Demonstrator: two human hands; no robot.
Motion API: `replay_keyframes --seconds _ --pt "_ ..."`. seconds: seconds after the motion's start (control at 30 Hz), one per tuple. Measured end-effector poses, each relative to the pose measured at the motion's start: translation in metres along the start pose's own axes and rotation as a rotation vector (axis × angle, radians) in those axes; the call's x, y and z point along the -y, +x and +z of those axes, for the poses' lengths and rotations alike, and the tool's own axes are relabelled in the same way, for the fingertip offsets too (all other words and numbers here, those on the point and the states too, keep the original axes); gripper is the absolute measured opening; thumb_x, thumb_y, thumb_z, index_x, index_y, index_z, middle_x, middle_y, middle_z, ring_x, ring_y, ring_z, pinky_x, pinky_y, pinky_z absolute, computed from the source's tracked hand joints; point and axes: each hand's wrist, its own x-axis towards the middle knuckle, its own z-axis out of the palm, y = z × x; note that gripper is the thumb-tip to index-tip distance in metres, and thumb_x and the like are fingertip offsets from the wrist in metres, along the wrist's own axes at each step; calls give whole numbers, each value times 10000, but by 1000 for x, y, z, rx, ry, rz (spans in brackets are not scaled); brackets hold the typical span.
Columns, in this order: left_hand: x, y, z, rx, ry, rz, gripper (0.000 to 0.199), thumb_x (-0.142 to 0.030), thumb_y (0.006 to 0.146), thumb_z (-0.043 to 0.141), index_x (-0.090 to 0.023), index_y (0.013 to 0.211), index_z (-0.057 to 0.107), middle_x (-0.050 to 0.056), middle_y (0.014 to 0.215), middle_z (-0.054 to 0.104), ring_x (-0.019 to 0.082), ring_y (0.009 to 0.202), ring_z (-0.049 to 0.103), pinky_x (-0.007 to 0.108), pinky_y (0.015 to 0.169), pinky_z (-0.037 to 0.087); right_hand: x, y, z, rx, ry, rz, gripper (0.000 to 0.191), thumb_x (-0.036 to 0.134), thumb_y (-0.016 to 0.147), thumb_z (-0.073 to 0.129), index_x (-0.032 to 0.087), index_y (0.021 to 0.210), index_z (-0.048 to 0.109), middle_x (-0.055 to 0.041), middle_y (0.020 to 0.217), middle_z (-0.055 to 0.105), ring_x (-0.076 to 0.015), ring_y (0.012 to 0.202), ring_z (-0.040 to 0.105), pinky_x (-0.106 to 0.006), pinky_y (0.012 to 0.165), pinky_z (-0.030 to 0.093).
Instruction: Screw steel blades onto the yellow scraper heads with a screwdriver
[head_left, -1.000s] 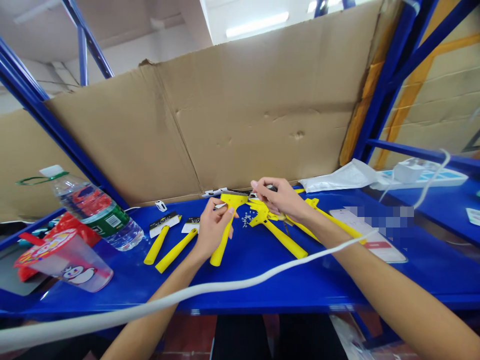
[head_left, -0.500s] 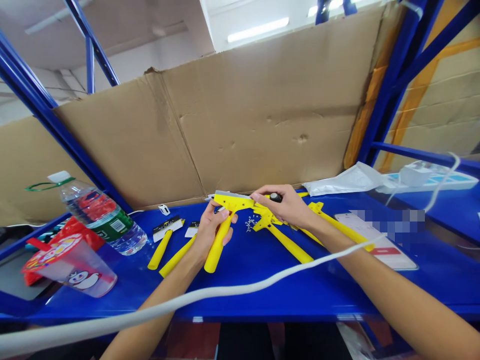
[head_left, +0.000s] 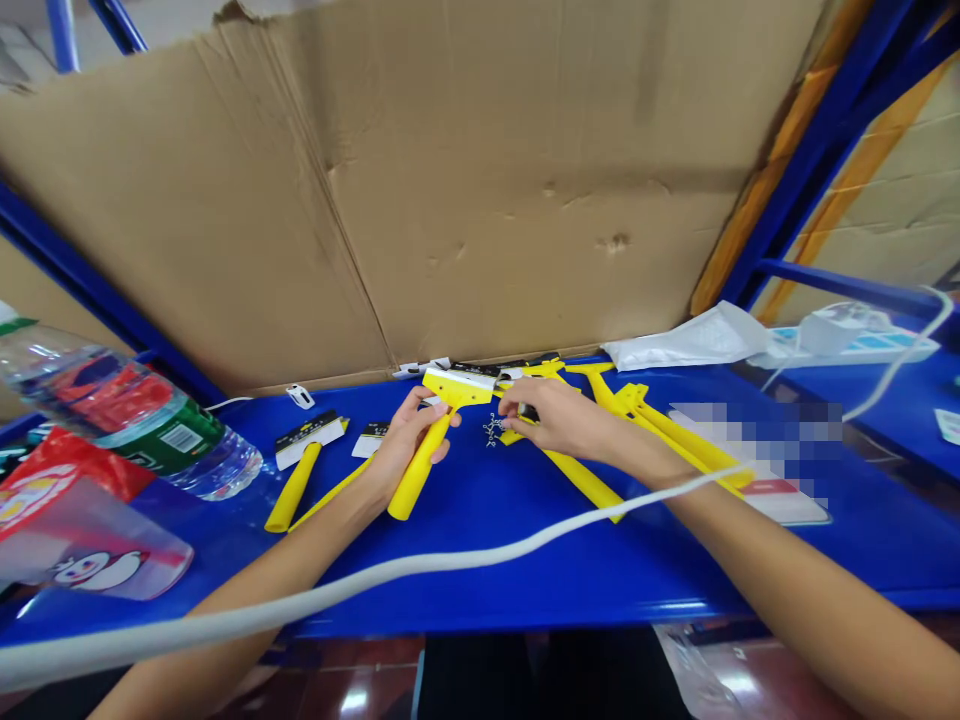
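Left hand (head_left: 405, 440) grasping a yellow scraper (head_left: 424, 460) by its handle, right hand (head_left: 556, 414) curled around a partly hidden dark object (head_left: 529, 411), small metal pieces (head_left: 493, 430) just beside

"How's the left hand (head_left: 405, 440)?"
"Curled in a grip."
"And the right hand (head_left: 555, 415)?"
"Back uppermost, bent into a pinch pointing left."
"Arms (head_left: 757, 540)?"
"Both bare, reaching forward and inward."

Bottle (head_left: 161, 430): top cut off by left picture edge.
Cup (head_left: 97, 540): side cut off, worktop's (head_left: 499, 505) left end.
Right hand (head_left: 551, 415): dark-ended item (head_left: 528, 411) (kind untellable) mostly hidden.
Pale bits (head_left: 493, 431): too small to identify.
White slab (head_left: 784, 510): partly pixelated.
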Motion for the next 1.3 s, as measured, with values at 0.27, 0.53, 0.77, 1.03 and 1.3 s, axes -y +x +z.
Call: replay_keyframes --seconds 0.27,0.53,0.77,1.03,1.3 --pt "8 1 -13 -22 -45 -101 476 -311 830 894 -257 1093 501 24 916 714 165 778 694 143 391 393 -5 3 28 223 -197 -34 200 300 1061 644 249 1197 783 -102 1194 734 -261 1027 729 -349 832 508" --pt "9 -2 -9 -21 -75 -126 442 -298 831 880 -253 1094 528 29 925 716 168 764 701 147 404 372 6 14 27 336 -197 -24 173 237 1069 611 249 1110 778 -72 1172 736 -232 991 718 -314 757 425" --pt "8 0 -11 -54 -127 -125 447 -274 799 901 -246 1064 542 49 1031 727 158 804 699 147 418 373 14 12 26 372 -378 -60 245 255 1119 482 183 1211 698 -123 1237 685 -204 837 676 -332 678 352" --pt "7 -2 -9 -53 -102 -140 454 -300 812 895 -248 1090 540 35 967 719 163 783 697 149 421 383 17 2 29 344 -447 -68 269 344 1136 495 193 1232 697 -116 1289 669 -177 758 643 -337 615 283" --pt "4 -4 -5 -68 -90 -200 416 -276 833 873 -244 1097 553 30 933 714 140 679 662 161 410 388 34 3 28 444 -483 -27 293 280 1125 469 212 1201 744 -115 1342 700 -143 680 612 -353 573 183"
